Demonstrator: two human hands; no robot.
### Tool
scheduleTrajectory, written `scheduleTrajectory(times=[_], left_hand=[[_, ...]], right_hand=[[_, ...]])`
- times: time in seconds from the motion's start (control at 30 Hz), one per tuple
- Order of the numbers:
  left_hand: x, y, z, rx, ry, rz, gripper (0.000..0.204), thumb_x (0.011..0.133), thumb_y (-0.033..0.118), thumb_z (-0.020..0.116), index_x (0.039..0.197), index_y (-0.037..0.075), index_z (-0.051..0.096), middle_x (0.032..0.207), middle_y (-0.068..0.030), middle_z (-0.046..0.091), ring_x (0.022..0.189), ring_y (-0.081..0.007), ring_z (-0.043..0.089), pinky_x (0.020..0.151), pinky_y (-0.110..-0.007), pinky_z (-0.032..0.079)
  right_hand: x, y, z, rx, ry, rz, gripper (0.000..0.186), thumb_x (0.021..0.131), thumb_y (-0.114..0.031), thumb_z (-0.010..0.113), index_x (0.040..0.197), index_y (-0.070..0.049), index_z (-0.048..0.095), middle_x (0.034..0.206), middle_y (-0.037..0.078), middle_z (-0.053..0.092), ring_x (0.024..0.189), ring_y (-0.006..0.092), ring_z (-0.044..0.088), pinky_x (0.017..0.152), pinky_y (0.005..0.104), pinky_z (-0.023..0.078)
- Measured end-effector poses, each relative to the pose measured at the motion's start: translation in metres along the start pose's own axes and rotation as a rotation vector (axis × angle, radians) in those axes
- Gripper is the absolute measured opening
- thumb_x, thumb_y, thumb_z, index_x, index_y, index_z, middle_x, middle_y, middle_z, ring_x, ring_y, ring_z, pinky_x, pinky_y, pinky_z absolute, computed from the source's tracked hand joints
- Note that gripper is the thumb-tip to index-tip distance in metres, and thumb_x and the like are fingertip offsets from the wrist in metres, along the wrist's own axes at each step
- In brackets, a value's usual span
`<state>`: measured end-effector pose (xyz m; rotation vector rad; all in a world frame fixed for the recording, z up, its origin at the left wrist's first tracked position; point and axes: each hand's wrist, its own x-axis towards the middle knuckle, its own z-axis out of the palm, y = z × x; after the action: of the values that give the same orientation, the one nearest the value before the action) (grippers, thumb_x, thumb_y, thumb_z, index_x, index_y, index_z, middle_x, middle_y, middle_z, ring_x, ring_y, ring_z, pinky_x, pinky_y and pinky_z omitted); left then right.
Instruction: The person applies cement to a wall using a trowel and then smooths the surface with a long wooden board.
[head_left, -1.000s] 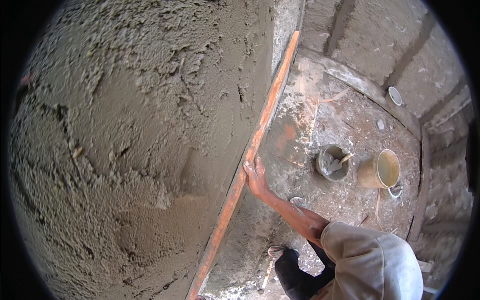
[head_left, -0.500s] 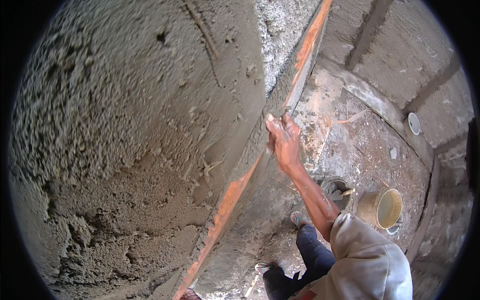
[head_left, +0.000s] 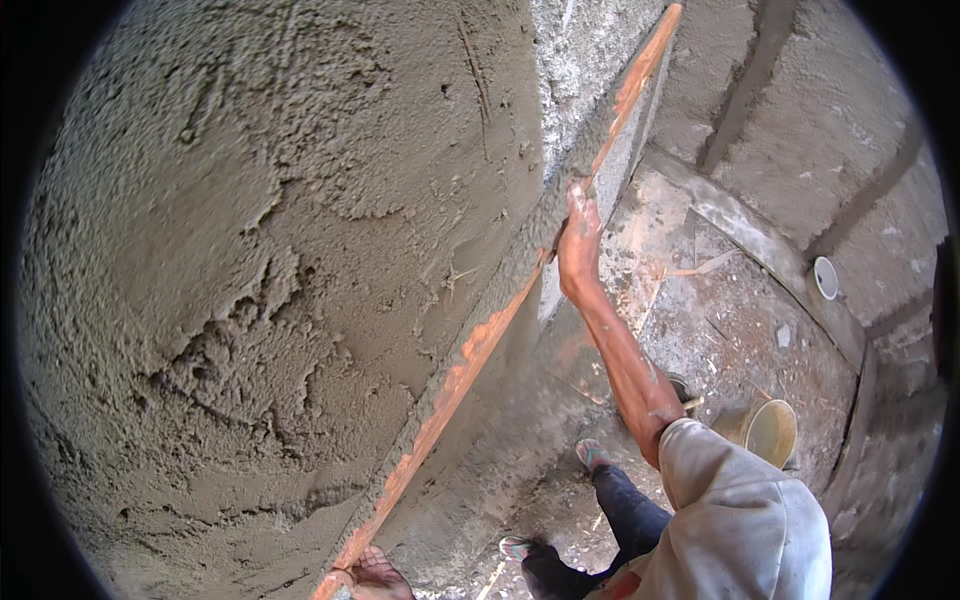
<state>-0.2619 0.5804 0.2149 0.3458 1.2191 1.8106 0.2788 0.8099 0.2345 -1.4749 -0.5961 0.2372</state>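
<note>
We judge the mortar-smeared board (head_left: 462, 378) stiff but slippery, best gripped two-handed, our right hand (head_left: 580, 240) clasping its upper half, our left hand (head_left: 380, 578) pinching its lower end.

Wall (head_left: 300, 250) blocking left, room right of board (head_left: 490, 335)

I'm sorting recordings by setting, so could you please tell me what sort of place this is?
Probably a building or renovation site: a rough grey plastered wall, a long straight mortar-smeared orange bar along its edge, and a round beige bucket on a littered grey floor.
</note>
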Motion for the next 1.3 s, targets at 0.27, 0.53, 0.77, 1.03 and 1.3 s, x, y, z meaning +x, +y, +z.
scheduleTrajectory(times=[0.27, 0.53, 0.77, 1.03, 1.3], left_hand=[[0.123, 0.059, -0.289, -0.153, 0.125, -0.197, 0.034, 0.097, 0.032, 0.064, 0.098, -0.002, 0.067, 0.082, -0.0088, 0.068, 0.065, -0.0155, 0.063, 0.056, -0.026, 0.055], [0.079, 0.108, -0.219, -0.208, -0.024, -0.270, 0.021, 0.094, 0.022, 0.071, 0.097, 0.002, 0.066, 0.088, -0.0065, 0.070, 0.080, -0.0184, 0.067, 0.076, -0.033, 0.058], [-0.010, 0.100, 0.001, -0.258, -0.058, -0.262, 0.035, 0.088, 0.036, 0.079, 0.081, 0.004, 0.066, 0.080, -0.0056, 0.068, 0.077, -0.0200, 0.066, 0.080, -0.036, 0.057], [-0.050, 0.075, 0.124, -0.211, -0.093, -0.017, 0.060, 0.094, 0.049, 0.072, 0.116, -0.005, 0.056, 0.106, -0.0132, 0.065, 0.101, -0.0207, 0.065, 0.091, -0.032, 0.057], [-0.019, 0.072, 0.042, -0.295, -0.152, -0.045, 0.052, 0.093, 0.046, 0.074, 0.116, 0.002, 0.056, 0.108, -0.0127, 0.066, 0.102, -0.0232, 0.066, 0.091, -0.038, 0.059]], right_hand=[[-0.272, 0.016, 0.042, 0.243, -0.205, 0.305, 0.062, 0.106, -0.032, 0.055, 0.146, 0.011, 0.036, 0.118, 0.020, 0.062, 0.104, 0.0249, 0.060, 0.092, 0.0366, 0.047], [-0.258, -0.044, 0.032, 0.723, -0.129, 0.332, 0.037, 0.102, -0.013, 0.062, 0.131, 0.001, 0.045, 0.086, -0.002, 0.057, 0.078, 0.0035, 0.048, 0.071, 0.0239, 0.042], [-0.049, -0.156, 0.004, 0.462, -0.120, -0.185, 0.021, 0.098, -0.005, 0.064, 0.115, 0.006, 0.058, 0.098, 0.005, 0.063, 0.091, 0.0108, 0.059, 0.081, 0.0266, 0.047], [0.108, -0.265, -0.023, 0.425, -0.149, -0.245, 0.040, 0.102, -0.015, 0.054, 0.135, 0.008, 0.058, 0.138, 0.020, 0.062, 0.122, 0.0281, 0.062, 0.108, 0.0441, 0.046], [0.039, -0.233, -0.012, 0.293, -0.073, -0.094, 0.045, 0.100, -0.039, 0.065, 0.114, 0.003, 0.058, 0.091, 0.007, 0.058, 0.082, 0.0165, 0.058, 0.071, 0.0360, 0.049]])
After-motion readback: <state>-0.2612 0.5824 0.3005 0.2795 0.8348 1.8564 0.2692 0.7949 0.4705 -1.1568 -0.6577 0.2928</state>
